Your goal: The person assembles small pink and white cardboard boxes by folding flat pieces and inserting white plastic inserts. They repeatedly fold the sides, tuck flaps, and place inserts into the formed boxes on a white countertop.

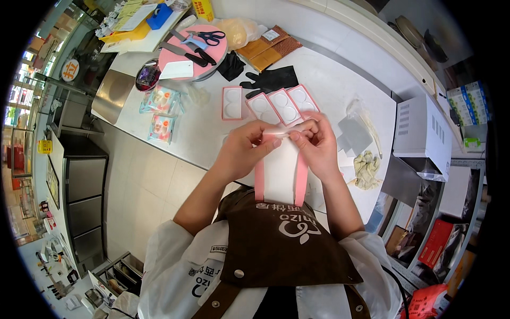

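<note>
Both hands meet over the edge of a white counter [340, 80], pinching the top end of a pink-edged white box [280, 173] between them. The left hand [245, 149] curls its fingers narrowly around the box's upper left corner; the right hand [317, 141] grips the upper right corner with thumb and fingertips closed on it. The box hangs down from the hands toward the person's brown apron [276, 244]. Just beyond the hands lie four pink trays [271, 105] with round white hollows, in a row. Past these lies a black glove [271, 80]. To the right of the right hand sit a grey sheet [355, 134] and a crumpled pale glove [366, 167]. Far beyond the left hand a pink round stand [191, 50] carries scissors [204, 37] and knives. Left of the left hand lie wrapped packets [161, 114]
</note>
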Motion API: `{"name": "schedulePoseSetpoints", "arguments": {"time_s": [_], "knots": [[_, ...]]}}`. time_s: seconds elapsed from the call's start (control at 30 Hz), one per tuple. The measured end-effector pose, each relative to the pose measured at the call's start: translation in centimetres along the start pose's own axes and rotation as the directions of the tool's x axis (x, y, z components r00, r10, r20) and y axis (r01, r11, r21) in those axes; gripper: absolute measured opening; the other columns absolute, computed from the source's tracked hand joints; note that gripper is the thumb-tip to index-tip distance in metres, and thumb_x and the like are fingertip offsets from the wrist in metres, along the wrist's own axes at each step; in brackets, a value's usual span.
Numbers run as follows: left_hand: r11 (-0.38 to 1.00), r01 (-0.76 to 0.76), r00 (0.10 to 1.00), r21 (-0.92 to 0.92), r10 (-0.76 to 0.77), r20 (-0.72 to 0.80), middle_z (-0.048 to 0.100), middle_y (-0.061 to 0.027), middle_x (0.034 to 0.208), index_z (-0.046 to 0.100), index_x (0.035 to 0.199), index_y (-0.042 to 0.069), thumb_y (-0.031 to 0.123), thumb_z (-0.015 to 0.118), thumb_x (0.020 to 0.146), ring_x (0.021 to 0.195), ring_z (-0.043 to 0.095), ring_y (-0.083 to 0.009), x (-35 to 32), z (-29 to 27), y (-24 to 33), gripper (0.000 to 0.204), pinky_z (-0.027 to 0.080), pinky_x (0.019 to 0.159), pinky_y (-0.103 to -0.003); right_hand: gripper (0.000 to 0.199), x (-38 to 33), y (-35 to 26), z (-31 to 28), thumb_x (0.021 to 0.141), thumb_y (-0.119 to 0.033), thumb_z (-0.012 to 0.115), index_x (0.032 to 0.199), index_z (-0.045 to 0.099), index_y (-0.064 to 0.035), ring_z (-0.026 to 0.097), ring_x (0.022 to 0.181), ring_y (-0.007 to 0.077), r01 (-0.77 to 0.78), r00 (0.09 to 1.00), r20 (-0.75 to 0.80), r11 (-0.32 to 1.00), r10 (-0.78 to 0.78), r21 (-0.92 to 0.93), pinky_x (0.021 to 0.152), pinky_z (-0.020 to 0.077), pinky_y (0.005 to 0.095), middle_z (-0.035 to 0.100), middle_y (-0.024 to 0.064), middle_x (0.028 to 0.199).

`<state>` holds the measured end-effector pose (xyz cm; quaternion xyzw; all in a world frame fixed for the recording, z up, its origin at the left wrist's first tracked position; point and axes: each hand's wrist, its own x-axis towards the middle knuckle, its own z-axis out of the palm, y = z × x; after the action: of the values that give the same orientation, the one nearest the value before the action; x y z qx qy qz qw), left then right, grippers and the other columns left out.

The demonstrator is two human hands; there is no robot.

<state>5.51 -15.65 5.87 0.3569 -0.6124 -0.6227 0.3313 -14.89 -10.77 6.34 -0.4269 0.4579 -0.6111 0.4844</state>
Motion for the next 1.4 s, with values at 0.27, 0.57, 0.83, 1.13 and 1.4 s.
{"name": "schedulePoseSetpoints", "arguments": {"time_s": [0.27,0.57,0.83,1.13,1.4], "knots": [[0.495,-0.444,0.863,0.747,0.461,0.208,0.076,-0.0051,0.095,0.074,0.096,0.008,0.007,0.08,0.079,0.087,0.074,-0.0228,1.4,-1.2,0.9,0.018,0.06,0.074,-0.036,0.018,0.2,0.1,-1.7,0.098,-0.011,0.075,0.11,0.065,-0.0017,0.062,0.088,0.0058,-0.163,0.961,0.207,0.979,0.185,-0.118,0.076,0.0502,0.0235,0.07,0.0026,0.1],[0.386,-0.579,0.764,0.718,0.564,0.313,0.073,-0.0056,0.104,0.068,0.1,0.008,0.01,0.08,0.074,0.086,0.071,-0.0245,1.6,-0.7,0.5,0.029,0.057,0.071,-0.034,0.029,0.6,-2.7,-2.2,0.09,-0.017,0.08,0.108,0.066,-0.0003,0.057,0.077,0.0104,-0.196,0.923,0.194,0.838,0.334,-0.509,0.072,0.05,0.0281,0.067,0.0035,0.089],[0.825,-0.344,0.935,0.449,0.259,0.242,0.073,-0.0088,0.103,0.072,0.119,0.008,0.007,0.078,0.085,0.095,0.069,-0.0274,2.0,-0.8,-0.4,0.034,0.056,0.08,-0.035,0.018,0.7,-2.6,-1.7,0.089,-0.007,0.078,0.101,0.066,-0.0012,0.055,0.071,0.0079,-0.099,0.942,0.178,0.74,0.286,-0.665,0.067,0.0481,0.0262,0.065,0.0021,0.082],[0.596,-0.476,0.858,0.647,0.475,0.193,0.076,-0.0092,0.105,0.072,0.119,0.008,0.008,0.064,0.093,0.087,0.072,-0.031,2.1,1.1,-2.2,0.028,0.057,0.075,-0.039,0.013,1.0,-1.9,-1.2,0.09,-0.006,0.073,0.098,0.063,-0.0011,0.062,0.066,0.0183,0.091,0.974,0.203,0.655,0.098,-0.75,0.064,0.0503,0.031,0.069,0.0106,0.08],[0.627,-0.431,0.902,0.65,0.311,0.298,0.076,-0.0129,0.113,0.071,0.124,0.004,0.006,0.063,0.094,0.094,0.074,-0.0318,2.7,-0.8,0.2,0.031,0.059,0.08,-0.038,0.011,1.8,-2.5,-1.3,0.091,-0.005,0.069,0.099,0.061,-0.0035,0.072,0.08,0.0332,0.178,0.968,0.247,0.555,0.051,-0.812,0.069,0.0552,0.0405,0.074,0.0126,0.09]]}}
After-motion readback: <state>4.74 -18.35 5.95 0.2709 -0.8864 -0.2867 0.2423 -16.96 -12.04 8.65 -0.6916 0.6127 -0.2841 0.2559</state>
